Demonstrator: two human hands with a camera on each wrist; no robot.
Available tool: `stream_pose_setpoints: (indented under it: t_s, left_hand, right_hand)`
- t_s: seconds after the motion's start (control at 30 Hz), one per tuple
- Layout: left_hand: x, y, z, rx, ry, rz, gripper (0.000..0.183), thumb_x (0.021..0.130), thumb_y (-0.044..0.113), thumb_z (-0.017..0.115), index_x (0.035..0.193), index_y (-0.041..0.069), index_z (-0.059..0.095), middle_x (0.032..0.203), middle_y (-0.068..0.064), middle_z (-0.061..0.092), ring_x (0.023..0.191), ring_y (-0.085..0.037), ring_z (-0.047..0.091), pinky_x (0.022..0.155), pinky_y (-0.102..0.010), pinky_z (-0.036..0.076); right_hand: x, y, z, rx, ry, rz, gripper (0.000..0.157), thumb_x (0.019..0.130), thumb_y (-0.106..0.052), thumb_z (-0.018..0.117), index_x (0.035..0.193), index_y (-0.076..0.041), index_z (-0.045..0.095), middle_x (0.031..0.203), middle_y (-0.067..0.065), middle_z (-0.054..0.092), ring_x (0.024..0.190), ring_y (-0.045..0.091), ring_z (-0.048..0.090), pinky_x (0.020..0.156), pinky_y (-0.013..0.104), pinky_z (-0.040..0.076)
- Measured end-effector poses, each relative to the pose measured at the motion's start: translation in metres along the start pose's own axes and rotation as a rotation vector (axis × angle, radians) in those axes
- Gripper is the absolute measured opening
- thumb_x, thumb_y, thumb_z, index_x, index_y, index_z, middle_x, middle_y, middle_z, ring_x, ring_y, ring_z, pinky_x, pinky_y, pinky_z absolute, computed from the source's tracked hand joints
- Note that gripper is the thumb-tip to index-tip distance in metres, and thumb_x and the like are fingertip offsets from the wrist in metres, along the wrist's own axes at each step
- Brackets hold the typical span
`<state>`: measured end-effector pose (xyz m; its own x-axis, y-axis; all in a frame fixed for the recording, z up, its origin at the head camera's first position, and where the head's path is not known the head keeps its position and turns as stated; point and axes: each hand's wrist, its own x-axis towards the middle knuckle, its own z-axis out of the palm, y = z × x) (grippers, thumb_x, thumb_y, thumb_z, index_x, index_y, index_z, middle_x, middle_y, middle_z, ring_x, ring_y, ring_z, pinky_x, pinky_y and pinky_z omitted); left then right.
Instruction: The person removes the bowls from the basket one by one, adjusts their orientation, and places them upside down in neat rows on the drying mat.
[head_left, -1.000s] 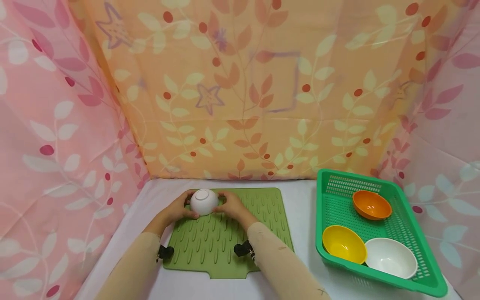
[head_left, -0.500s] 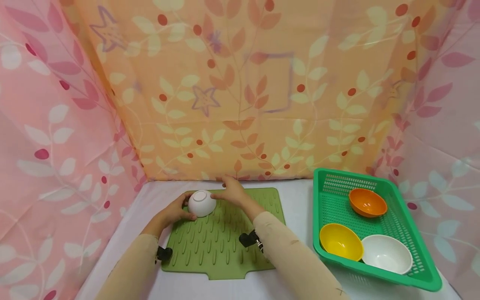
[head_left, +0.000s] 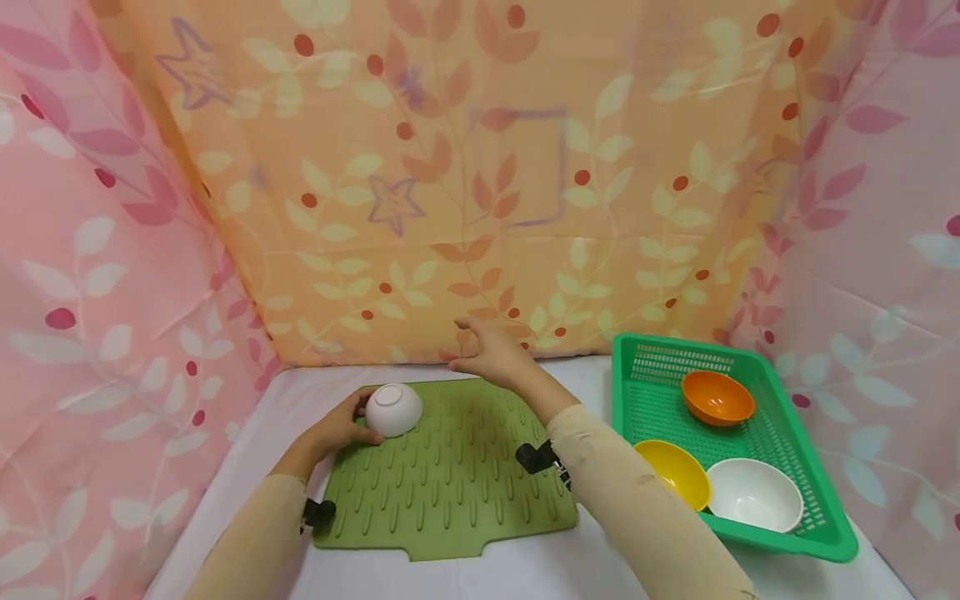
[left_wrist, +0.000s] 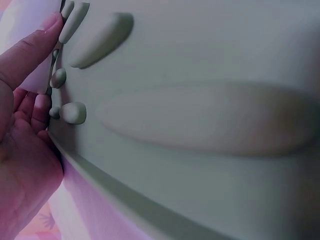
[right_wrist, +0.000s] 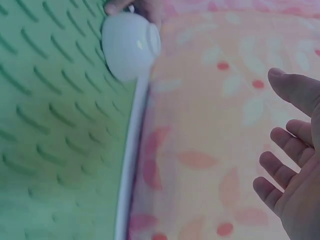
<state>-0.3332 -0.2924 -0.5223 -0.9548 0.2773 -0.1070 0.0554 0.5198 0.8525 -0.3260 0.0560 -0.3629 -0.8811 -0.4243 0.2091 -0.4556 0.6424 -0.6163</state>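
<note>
A white bowl [head_left: 395, 412] stands upside down, foot ring up, at the far left corner of a green ridged drying mat [head_left: 442, 500]. My left hand [head_left: 339, 427] holds it from the left, thumb at the near side and fingers round the back. In the left wrist view, the thumb [left_wrist: 35, 52] lies along the bowl's side near the mat's surface. Raised over the mat's far edge, my right hand [head_left: 498, 357] has spread, relaxed fingers and nothing in it. The right wrist view shows the bowl [right_wrist: 127, 47] well apart from that hand.
To the right, a green plastic basket [head_left: 625, 392] contains an orange bowl [head_left: 717, 398], a yellow bowl [head_left: 675, 473] and a white bowl [head_left: 753, 496]. My right forearm partly covers its near left side. Patterned cloth [head_left: 480, 167] walls enclose the back and both sides.
My right hand has let go of the white bowl and moved up and to the right. My left hand keeps its hold, and the bowl stays at the mat's corner. The view has shifted slightly.
</note>
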Motion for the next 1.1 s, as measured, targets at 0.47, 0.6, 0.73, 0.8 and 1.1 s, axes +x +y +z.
stream_pose_setpoints:
  t_s: [0.47, 0.6, 0.73, 0.8, 1.1]
  left_hand:
    - [-0.003, -0.002, 0.002, -0.025, -0.005, -0.007, 0.103, 0.074, 0.008, 0.092, 0.157, 0.008, 0.032, 0.153, -0.023, 0.042, 0.137, -0.044, 0.041, 0.111, -0.066, 0.034]
    - [-0.001, -0.001, 0.001, -0.03, -0.009, 0.003, 0.103, 0.074, 0.008, 0.092, 0.157, 0.008, 0.032, 0.155, -0.023, 0.041, 0.139, -0.045, 0.039, 0.111, -0.066, 0.034]
    - [0.001, 0.0, 0.002, -0.034, -0.008, 0.003, 0.104, 0.074, 0.009, 0.092, 0.158, 0.008, 0.031, 0.155, -0.023, 0.04, 0.139, -0.044, 0.039, 0.111, -0.065, 0.034]
    - [0.001, 0.0, 0.001, -0.026, -0.008, 0.0, 0.104, 0.074, 0.01, 0.093, 0.158, 0.008, 0.031, 0.155, -0.023, 0.039, 0.139, -0.044, 0.038, 0.111, -0.065, 0.034]
    - [0.001, -0.001, 0.0, -0.011, -0.002, -0.014, 0.106, 0.073, 0.012, 0.093, 0.158, 0.01, 0.031, 0.155, -0.021, 0.039, 0.139, -0.043, 0.037, 0.111, -0.065, 0.033]
  right_hand:
    - [-0.032, 0.05, -0.086, -0.091, 0.136, 0.025, 0.08, 0.087, -0.032, 0.082, 0.153, -0.008, 0.045, 0.154, 0.012, 0.049, 0.147, 0.035, 0.036, 0.119, 0.054, 0.031]
    - [-0.044, 0.067, -0.11, -0.096, 0.137, 0.08, 0.08, 0.09, -0.033, 0.08, 0.156, -0.01, 0.041, 0.159, 0.011, 0.044, 0.149, 0.037, 0.031, 0.119, 0.058, 0.03]
    - [-0.058, 0.087, -0.13, -0.105, 0.137, 0.129, 0.082, 0.092, -0.036, 0.078, 0.158, -0.01, 0.038, 0.161, 0.013, 0.039, 0.15, 0.04, 0.027, 0.118, 0.062, 0.028]
    - [-0.065, 0.098, -0.138, -0.118, 0.144, 0.134, 0.082, 0.091, -0.037, 0.078, 0.158, -0.009, 0.038, 0.16, 0.015, 0.04, 0.15, 0.041, 0.027, 0.118, 0.063, 0.026]
    - [-0.096, 0.133, -0.171, -0.133, 0.111, 0.202, 0.086, 0.092, -0.043, 0.076, 0.159, -0.008, 0.034, 0.162, 0.019, 0.035, 0.149, 0.045, 0.024, 0.117, 0.068, 0.023]
